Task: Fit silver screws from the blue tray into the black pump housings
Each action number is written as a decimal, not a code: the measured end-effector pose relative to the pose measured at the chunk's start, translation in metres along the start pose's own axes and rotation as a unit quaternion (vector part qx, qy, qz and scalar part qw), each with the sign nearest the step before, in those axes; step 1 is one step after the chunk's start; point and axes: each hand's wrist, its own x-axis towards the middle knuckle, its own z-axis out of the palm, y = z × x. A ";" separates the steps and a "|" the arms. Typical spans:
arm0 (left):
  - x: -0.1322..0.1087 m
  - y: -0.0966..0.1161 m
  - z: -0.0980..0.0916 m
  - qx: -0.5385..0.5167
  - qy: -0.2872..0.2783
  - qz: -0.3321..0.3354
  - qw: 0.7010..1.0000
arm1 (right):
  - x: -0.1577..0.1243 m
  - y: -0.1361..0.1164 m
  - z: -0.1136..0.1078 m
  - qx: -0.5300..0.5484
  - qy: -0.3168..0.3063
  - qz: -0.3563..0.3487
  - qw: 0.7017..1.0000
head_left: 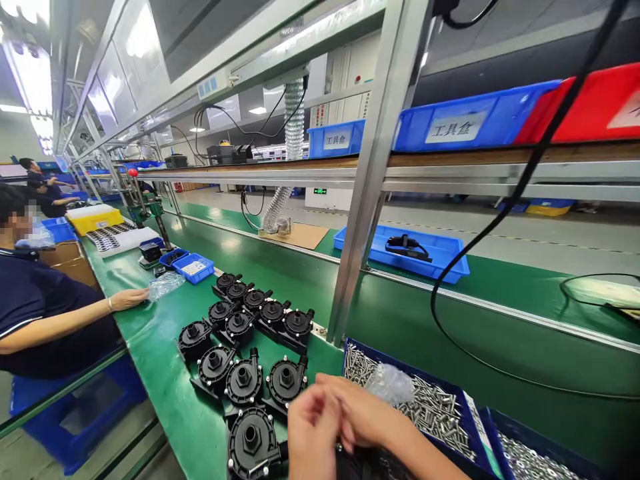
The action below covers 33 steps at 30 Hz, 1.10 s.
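My left hand (316, 427) and my right hand (363, 407) meet at the lower middle of the view, fingers curled and pressed together. Whatever lies between the fingers is hidden or too small to name. Just left of them stand several black pump housings (251, 440) with round ribbed covers, central spouts and small silver screws at the rims. Dark parts below my hands are mostly covered by them. Beyond my right hand is a blue bin (467, 417) of silver screws (435, 410), with a crumpled clear plastic bag (390, 385) on top.
Another blue bin (493, 427) holds small metal nuts or washers (530, 460). A metal post (357, 180) rises from the green bench (165, 373). A black cable (435, 287) hangs at right. A blue tray (453, 272) stands behind. At left, a co-worker's hand (131, 299) touches clear plastic.
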 end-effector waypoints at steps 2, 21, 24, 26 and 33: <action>0.018 0.014 0.002 -0.173 0.054 -0.059 0.982 | -0.012 -0.002 -0.018 -0.001 0.056 0.017 0.998; 0.033 0.018 -0.006 -0.345 0.076 -0.131 0.926 | -0.034 -0.029 -0.026 0.241 0.324 -0.013 0.915; 0.033 0.020 -0.006 -0.334 0.070 -0.125 0.932 | -0.033 -0.026 -0.025 0.246 0.317 0.006 0.916; 0.032 0.022 -0.004 -0.328 0.072 -0.122 0.934 | -0.032 -0.024 -0.024 0.251 0.314 0.020 0.915; 0.031 0.025 -0.002 -0.313 0.072 -0.123 0.939 | -0.029 -0.018 -0.021 0.310 0.306 0.051 0.899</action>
